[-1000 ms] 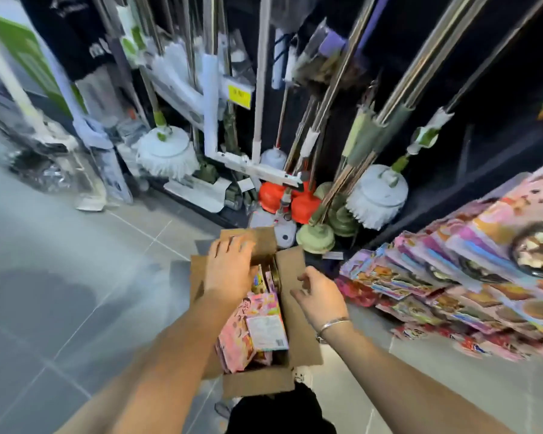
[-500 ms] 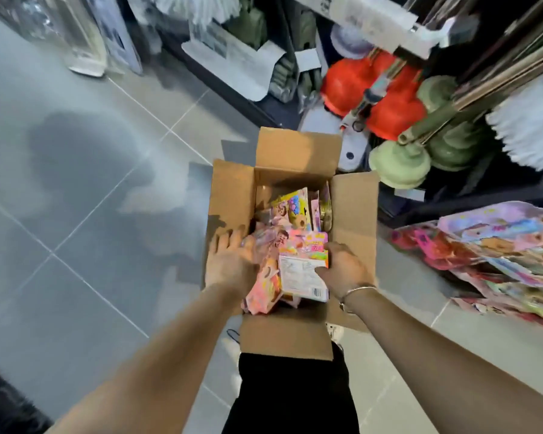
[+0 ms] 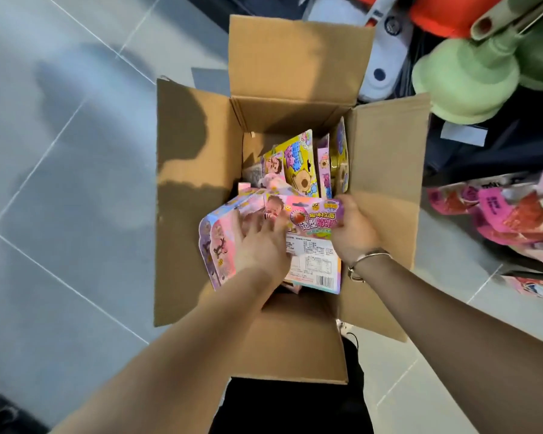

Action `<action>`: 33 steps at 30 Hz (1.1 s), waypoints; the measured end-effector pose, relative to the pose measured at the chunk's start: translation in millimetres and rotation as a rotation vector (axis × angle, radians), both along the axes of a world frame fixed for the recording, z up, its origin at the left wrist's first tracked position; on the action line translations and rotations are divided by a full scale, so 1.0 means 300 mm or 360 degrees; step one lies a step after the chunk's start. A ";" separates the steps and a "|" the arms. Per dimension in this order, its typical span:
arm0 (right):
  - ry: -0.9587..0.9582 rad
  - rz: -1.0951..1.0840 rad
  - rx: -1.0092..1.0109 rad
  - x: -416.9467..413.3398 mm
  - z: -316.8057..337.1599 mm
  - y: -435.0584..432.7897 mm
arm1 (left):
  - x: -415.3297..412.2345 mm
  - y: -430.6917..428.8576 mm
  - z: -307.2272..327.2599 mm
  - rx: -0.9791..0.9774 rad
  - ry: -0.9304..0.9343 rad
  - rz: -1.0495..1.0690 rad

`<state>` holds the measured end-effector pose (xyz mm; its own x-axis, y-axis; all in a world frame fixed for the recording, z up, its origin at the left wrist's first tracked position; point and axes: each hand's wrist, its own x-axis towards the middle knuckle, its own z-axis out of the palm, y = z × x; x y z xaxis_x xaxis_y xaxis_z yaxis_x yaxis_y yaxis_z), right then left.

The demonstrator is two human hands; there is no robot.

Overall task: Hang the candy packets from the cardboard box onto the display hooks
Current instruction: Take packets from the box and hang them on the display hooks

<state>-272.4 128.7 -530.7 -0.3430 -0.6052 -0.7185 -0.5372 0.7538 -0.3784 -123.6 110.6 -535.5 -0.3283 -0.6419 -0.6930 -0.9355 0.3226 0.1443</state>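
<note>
**Both hands in the box, right one on a packet**

Your right fingers (image 3: 345, 205) are curled over the top corner of a candy packet (image 3: 314, 245), the one with the strawberry header and the white barcode label. They pinch it, so your right hand (image 3: 356, 234) has its hold. Your left fingers (image 3: 265, 228) are stretched out and slightly spread, lying flat across that packet. Your left hand (image 3: 261, 245) covers part of a pink packet (image 3: 217, 245), which tilts up over the box's left wall. That hand grips nothing I can see. A silver bracelet (image 3: 369, 256) sits on your right wrist.

Further out, more packets stand on edge at the far end of the cardboard box (image 3: 195, 214). A yellow packet (image 3: 298, 164) is in front, and the others lean by the right wall. All four flaps are folded outward, the near one pointing back toward your dark clothing (image 3: 295, 408).

The box sits on a floor (image 3: 60, 183) of glossy grey tiles with pale grout lines, and that floor spreads wide to your left. The right side is tighter. Green plungers (image 3: 464, 79) and something orange (image 3: 436, 14) crowd the far right corner, just beyond the far flap. A bank of pink and red packets (image 3: 514, 220) lies just past the right flap's edge. I cannot tell whether those hang or are stacked.
</note>
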 end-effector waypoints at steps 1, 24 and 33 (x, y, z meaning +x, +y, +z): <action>0.0024 -0.0010 -0.0030 0.002 0.001 0.007 | -0.018 0.011 0.006 0.0068 0.0034 -0.0044; -0.0406 0.0163 -0.0110 -0.122 0.508 0.041 | -0.068 -0.132 0.486 0.0964 0.0432 0.0652; -0.0137 0.0395 -0.0243 -0.273 1.165 0.097 | -0.334 -0.205 1.176 0.0826 0.0655 -0.0038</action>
